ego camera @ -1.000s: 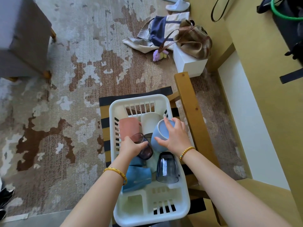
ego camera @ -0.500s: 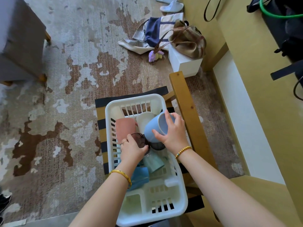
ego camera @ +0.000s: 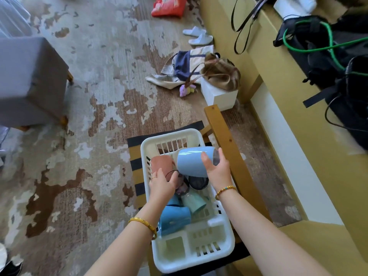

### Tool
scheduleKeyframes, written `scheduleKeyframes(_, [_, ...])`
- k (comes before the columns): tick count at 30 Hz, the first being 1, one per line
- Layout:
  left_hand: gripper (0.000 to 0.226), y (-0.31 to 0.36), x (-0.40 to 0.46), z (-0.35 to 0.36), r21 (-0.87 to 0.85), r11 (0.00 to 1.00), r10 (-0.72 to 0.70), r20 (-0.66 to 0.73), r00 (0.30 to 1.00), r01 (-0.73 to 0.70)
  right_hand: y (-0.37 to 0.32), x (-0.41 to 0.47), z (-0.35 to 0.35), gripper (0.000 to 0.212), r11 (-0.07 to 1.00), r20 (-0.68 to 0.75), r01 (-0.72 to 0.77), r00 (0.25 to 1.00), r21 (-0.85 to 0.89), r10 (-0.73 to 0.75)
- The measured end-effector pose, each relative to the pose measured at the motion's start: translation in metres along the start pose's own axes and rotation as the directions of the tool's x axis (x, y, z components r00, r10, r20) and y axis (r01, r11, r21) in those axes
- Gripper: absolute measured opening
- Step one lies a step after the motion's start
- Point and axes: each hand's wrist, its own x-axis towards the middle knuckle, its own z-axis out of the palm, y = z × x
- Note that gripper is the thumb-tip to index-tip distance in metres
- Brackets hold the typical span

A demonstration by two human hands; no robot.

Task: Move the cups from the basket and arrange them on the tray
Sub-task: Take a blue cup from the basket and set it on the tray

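The white plastic basket (ego camera: pixel 219 250) sits closest, a long box shape with slots cut in its sides. It rests on a cushion with dark and yellow stripes (ego camera: pixel 137 176) on a wooden chair (ego camera: pixel 225 140). Inside lie a bright blue cup (ego camera: pixel 175 220) and a pale green cup (ego camera: pixel 195 202), both on their sides and smooth. Past them is a dark see-through glass cup (ego camera: pixel 198 182) and a dull pink cup (ego camera: pixel 161 166).

The left hand (ego camera: pixel 162 186) reaches into the basket, and its fingers curl on the thin rim of a purple glass cup (ego camera: pixel 180 186). The right hand (ego camera: pixel 218 170) is wrapped around a round, shiny light blue cup (ego camera: pixel 194 161), held tipped on its side just above the basket. No tray can be seen.

Farther off, the carpet (ego camera: pixel 89 96) is rough, with brown and grey patches. A soft grey stool (ego camera: pixel 29 82) stands at the left. A floppy brown bag (ego camera: pixel 223 76) rests on a white box (ego camera: pixel 219 96), with white slippers (ego camera: pixel 199 35) beyond.
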Motion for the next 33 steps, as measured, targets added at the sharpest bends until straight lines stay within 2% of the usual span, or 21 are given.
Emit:
scheduleKeyframes(2, [0.054,0.020,-0.016,-0.011,-0.157,0.987,0.043,0.018,0.999,-0.040,-0.016,-0.014,0.001,0.079,0.993,-0.009,-0.046,0.999,0.109,0.047])
scheduleKeyframes(5, [0.045,0.049,-0.051,-0.033,-0.250,0.954,0.164,-0.033,0.986,-0.167,-0.042,-0.041,0.001,0.068,0.977,-0.001,-0.058,0.998,0.207,0.060])
scheduleKeyframes(9, [0.050,0.070,-0.092,-0.062,-0.300,0.896,0.321,-0.071,0.944,-0.328,-0.069,-0.075,-0.007,0.036,0.932,-0.007,-0.036,0.999,0.360,0.041])
scheduleKeyframes(13, [0.066,0.089,-0.119,-0.087,-0.380,0.875,0.319,-0.013,0.948,-0.300,-0.081,-0.105,-0.021,0.019,0.831,0.007,-0.063,0.997,0.553,0.071])
scheduleKeyframes(16, [0.070,0.109,-0.142,-0.101,-0.466,0.866,0.290,0.168,0.942,-0.183,-0.085,-0.126,-0.043,0.024,0.819,-0.019,-0.030,0.999,0.572,0.050])
scheduleKeyframes(18, [0.064,0.122,-0.160,-0.101,-0.432,0.882,0.332,0.281,0.901,-0.190,-0.086,-0.139,-0.063,0.027,0.801,-0.034,-0.005,0.999,0.598,0.031])
scheduleKeyframes(23, [0.057,0.158,-0.205,-0.068,-0.451,0.865,0.405,0.369,0.837,-0.220,-0.080,-0.176,-0.123,0.028,0.793,-0.113,0.084,0.993,0.603,-0.019])
scheduleKeyframes(27, [0.051,0.183,-0.251,-0.024,-0.457,0.864,0.432,0.457,0.777,-0.211,-0.062,-0.209,-0.187,0.060,0.789,-0.131,0.145,0.988,0.598,-0.082])
scheduleKeyframes(30, [0.044,0.194,-0.291,0.018,-0.500,0.854,0.421,0.504,0.754,-0.143,-0.039,-0.242,-0.244,0.077,0.846,-0.197,0.200,0.974,0.494,-0.116])
scheduleKeyframes(33, [0.046,0.196,-0.335,0.066,-0.515,0.856,0.385,0.592,0.708,-0.036,-0.007,-0.282,-0.294,0.071,0.881,-0.258,0.255,0.953,0.398,-0.159])
